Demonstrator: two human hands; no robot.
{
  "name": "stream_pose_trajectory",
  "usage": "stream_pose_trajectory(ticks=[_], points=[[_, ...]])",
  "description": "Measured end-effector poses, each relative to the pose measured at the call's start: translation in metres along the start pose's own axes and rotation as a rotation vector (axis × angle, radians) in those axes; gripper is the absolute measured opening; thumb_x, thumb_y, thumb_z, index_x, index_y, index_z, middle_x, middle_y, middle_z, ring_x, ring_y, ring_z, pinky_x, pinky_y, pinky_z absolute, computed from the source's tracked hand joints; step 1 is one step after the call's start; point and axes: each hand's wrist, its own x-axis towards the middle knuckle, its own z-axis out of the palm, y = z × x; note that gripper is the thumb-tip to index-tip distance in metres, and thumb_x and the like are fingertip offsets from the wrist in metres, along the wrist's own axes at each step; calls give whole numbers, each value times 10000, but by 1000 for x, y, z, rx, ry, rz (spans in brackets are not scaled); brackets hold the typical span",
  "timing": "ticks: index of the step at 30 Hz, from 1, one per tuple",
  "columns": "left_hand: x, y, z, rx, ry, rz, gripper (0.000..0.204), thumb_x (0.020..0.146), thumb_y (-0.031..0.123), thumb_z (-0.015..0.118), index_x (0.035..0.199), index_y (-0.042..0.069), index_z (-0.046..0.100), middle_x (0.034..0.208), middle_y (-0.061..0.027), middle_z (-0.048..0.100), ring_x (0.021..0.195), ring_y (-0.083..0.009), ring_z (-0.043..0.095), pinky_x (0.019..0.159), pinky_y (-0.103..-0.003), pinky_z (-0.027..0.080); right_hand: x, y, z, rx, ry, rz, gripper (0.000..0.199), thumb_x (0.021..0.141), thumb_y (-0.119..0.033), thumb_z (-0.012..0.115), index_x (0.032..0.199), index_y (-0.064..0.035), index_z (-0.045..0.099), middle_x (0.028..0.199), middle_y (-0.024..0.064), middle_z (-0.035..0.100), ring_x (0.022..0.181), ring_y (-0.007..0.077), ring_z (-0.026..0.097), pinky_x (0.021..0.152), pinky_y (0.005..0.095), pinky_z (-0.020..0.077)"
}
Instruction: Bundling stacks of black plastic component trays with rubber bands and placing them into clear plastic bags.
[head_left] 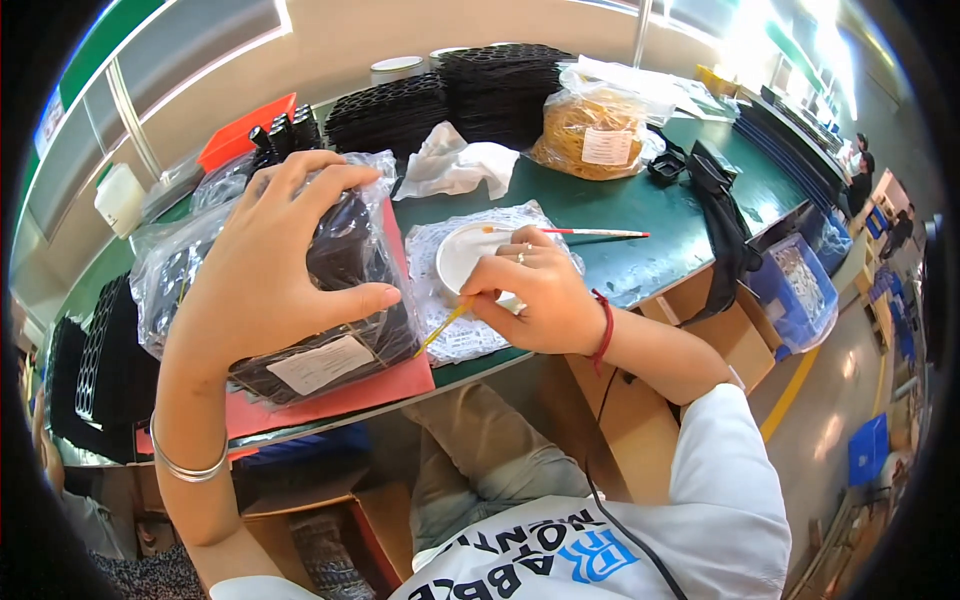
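Note:
A clear plastic-wrapped bundle of black parts (345, 250) with a white label lies on a red mat (300, 405) at the left. My left hand (255, 260) lies over its top, fingers spread and thumb apart. Right of it, my right hand (540, 295) is closed in a pinch on a thin yellow strand, which looks like a rubber band (445, 328). The strand runs taut down to the bundle's near right corner. Behind my right hand, a white round dish (462, 250) sits on crumpled printed plastic (490, 345); a red-handled brush (605, 233) lies across the dish's rim.
A clear bag of yellow rubber bands (590, 140) and crumpled white tissue (455, 165) sit farther back. Stacked black trays (500, 90) line the table's back. An orange bin (245, 130) stands at far left, a black strap (725, 230) hangs at right. Cardboard boxes (640, 430) stand below.

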Motion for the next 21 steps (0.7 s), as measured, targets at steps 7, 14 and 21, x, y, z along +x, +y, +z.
stream_pose_trajectory(ticks=[7,14,21], points=[[-3,-6,5,62,33,-4,635,622,309,737,1171,90,504,1224,-111,469,1144,-323,437,970,-399,346,-14,-42,-33,50,113,-177,151,717,-40,664,693,-111,533,601,-25,547,530,143,527,649,329,367],[-2,-9,9,59,85,23,608,618,277,722,1158,102,504,1196,-102,484,1108,-328,447,943,-399,369,8,-18,-104,-330,513,-335,124,735,-15,675,760,-85,575,694,10,625,541,139,535,588,326,397],[-1,-5,9,70,112,22,607,579,212,742,1131,99,516,1177,-95,487,1089,-327,450,926,-403,381,78,150,-188,-661,531,183,134,780,-207,654,807,-77,633,717,51,665,670,178,657,622,262,503]])
